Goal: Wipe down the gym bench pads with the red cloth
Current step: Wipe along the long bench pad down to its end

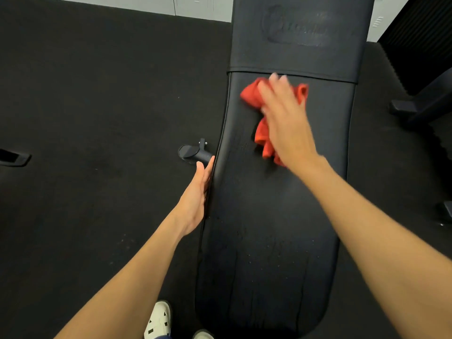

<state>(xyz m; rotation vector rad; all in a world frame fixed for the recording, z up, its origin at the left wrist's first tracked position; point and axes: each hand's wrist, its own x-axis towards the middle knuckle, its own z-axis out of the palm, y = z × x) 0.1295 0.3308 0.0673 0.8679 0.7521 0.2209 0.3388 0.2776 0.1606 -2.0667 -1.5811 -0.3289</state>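
- Black rubber flooring [97, 106] is seen across the left and right of the head view, dotted with pale specks near the lower middle.
- A strip of pale wall [146, 4] is visible along the top edge, upper left of the frame.
- A long black near pad [264, 241] of the gym bench runs from the bottom centre up the middle of the frame; small droplets or specks are scattered on its surface.
- A second pad, the far pad [300, 52], is met at a seam in the upper centre; a faint embossed logo is stamped on it, too blurred to be read.
- A black tubular frame end [193, 154] protrudes from under the near pad's left edge, at mid-left.
- Dark equipment parts [420, 104] are seen at the right edge.
- A white shoe [159, 321] is seen at the bottom, left of the near pad.
- The left hand [198, 196] is laid along the near pad's left edge, fingers extended and loosely together, nothing gripped.
- The right hand [283, 118] is spread flat, palm down, and motion-blurred, pressed on the red cloth [254, 96].
- The red cloth lies bunched on the near pad's upper part, just below the seam, with folds showing left, right and below the fingers.
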